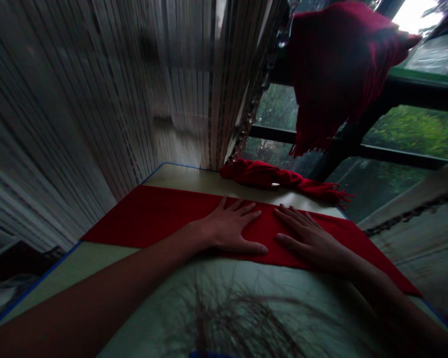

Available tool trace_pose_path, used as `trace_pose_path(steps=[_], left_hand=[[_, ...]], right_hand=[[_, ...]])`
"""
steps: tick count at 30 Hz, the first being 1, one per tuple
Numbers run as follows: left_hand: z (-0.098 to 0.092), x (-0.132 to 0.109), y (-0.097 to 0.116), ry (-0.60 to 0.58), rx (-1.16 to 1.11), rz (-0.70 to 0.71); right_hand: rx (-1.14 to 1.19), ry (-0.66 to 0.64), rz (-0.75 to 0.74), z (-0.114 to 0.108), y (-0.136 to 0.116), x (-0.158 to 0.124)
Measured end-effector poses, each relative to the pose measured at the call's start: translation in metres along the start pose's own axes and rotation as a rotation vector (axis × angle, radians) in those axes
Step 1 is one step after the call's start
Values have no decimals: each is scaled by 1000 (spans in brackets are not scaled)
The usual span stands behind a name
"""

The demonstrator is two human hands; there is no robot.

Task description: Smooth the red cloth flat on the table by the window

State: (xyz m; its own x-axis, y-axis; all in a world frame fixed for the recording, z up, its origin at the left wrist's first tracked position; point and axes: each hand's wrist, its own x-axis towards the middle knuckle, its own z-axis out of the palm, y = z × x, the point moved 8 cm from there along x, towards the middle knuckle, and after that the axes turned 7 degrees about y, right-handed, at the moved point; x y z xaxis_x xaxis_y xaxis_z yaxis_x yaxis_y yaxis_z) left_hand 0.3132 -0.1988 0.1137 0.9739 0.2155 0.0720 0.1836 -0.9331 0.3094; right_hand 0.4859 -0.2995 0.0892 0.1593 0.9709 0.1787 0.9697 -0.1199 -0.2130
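Note:
A long red cloth (164,214), probably a scarf, lies flat across the pale table in a wide band, its ends reaching the left and right edges. My left hand (233,226) rests palm down on the middle of it, fingers spread. Just to the right, my right hand (306,236) also lies flat on the cloth, fingers stretched out and slightly apart. A gap of bare red fabric shows between the two hands. Neither hand grips anything. My forearms cover parts of the cloth's near edge.
Behind the cloth, a bunched red scarf (283,178) with a fringed end lies along the far edge of the blue-trimmed table (186,174). Another fringed red scarf (332,74) hangs before the window. String curtains (171,89) border the left side. Blurred hair crosses the bottom of the view.

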Motion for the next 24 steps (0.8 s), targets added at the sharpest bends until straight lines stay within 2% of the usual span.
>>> trace_pose_path(steps=[24], left_hand=[[-1,-1,0,-5,-5,-10]], right_hand=[[6,-35,39,-1,-2,1]])
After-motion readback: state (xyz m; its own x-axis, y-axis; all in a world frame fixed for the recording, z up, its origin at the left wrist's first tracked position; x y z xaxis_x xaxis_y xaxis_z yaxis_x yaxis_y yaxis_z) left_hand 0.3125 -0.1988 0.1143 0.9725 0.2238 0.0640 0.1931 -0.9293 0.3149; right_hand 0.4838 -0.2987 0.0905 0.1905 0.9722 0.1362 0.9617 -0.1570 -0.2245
